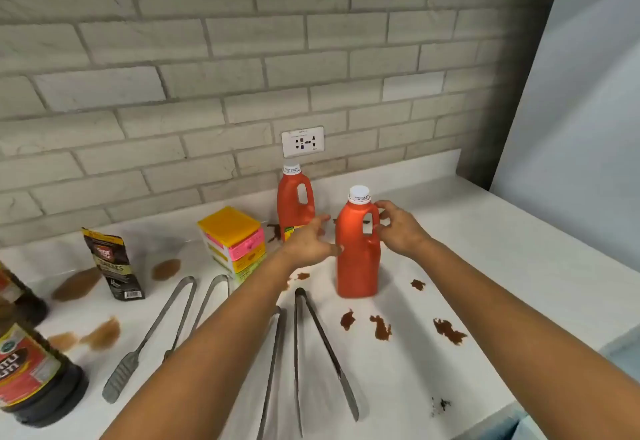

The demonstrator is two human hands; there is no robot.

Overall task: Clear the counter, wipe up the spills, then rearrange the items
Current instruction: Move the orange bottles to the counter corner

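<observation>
Near orange bottle [358, 249] stands upright on the white counter [519, 256], right of centre, white cap on. Right hand [398, 228] is at its handle, fingers curled toward the handle opening; whether they have closed round it I cannot tell. Left hand [308, 242] is beside the bottle's left flank, fingers spread and loose, thumb touching or almost touching the side, holding nothing.

Risks, as judged: a lift by the handle alone could let the bottle swing; a slip would drop it onto the brown spills [381, 327] lying just near of its base. Dragging it instead of lifting would smear them further.

Surroundings: second orange bottle [294, 204] farther back by the wall, a dark stain at its foot. Left forearm crosses above the right tongs [311, 353]. Left tongs [156, 335], stacked coloured boxes [233, 242], a dark pouch [114, 264] and two dark sauce bottles [34, 377] crowd the left. Paler brown puddles [166, 269] lie among them, so wiping waits on clearing.
</observation>
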